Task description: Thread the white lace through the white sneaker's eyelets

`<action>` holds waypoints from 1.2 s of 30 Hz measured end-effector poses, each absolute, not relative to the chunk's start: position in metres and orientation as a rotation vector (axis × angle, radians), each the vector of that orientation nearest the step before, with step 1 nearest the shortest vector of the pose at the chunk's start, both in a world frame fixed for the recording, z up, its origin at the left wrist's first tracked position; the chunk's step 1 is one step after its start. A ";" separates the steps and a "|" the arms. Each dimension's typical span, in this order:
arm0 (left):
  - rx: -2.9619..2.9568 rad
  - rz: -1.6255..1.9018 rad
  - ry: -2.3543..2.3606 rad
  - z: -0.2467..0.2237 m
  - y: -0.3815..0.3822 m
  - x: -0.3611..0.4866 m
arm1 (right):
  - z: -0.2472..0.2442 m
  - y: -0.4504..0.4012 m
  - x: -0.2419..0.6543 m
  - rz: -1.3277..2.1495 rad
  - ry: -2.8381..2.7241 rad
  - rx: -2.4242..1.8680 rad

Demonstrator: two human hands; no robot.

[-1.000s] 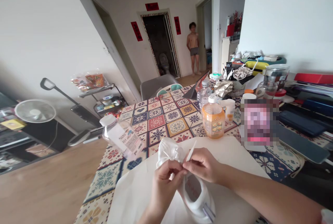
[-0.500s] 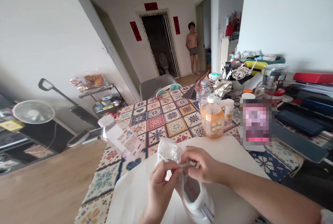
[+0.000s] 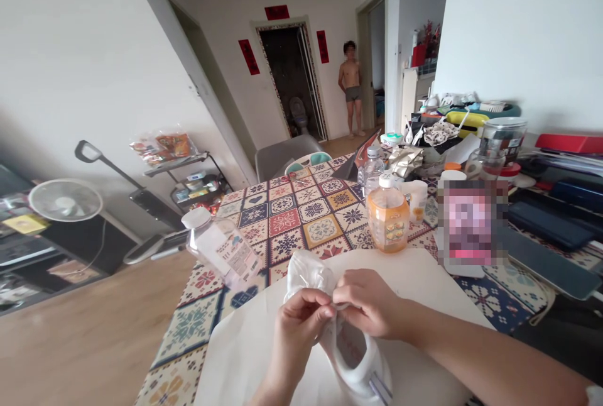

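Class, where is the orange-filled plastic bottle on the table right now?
In the head view, the orange-filled plastic bottle stands on the patterned tablecloth, just beyond the person's right hand, with a white container directly to its right.

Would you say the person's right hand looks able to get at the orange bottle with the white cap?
Probably yes, once it lets go: the right hand is pinching the white plastic bag, but the orange bottle stands just beyond it, with nothing between them but the white sheet.
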State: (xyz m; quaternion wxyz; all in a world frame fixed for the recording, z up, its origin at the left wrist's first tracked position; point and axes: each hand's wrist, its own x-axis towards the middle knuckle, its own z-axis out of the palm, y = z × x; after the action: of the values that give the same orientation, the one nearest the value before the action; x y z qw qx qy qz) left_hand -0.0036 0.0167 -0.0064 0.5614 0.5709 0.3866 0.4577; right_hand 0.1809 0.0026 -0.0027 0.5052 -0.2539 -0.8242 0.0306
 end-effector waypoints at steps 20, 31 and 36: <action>0.975 1.256 0.880 0.010 0.018 0.005 | 0.005 0.002 0.183 0.850 -1.498 -0.462; 0.696 1.118 0.534 0.026 0.037 -0.028 | 0.019 0.013 0.201 1.646 -0.890 -0.271; 1.009 0.707 0.779 0.034 0.045 -0.050 | 0.015 0.023 0.210 1.748 -1.029 -0.545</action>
State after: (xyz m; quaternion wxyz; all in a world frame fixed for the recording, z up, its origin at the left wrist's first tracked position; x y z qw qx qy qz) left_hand -0.0495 0.0446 0.0338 0.7459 0.4610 0.3559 0.3232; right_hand 0.2103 0.0225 0.0152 0.4974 -0.2252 -0.4251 0.7219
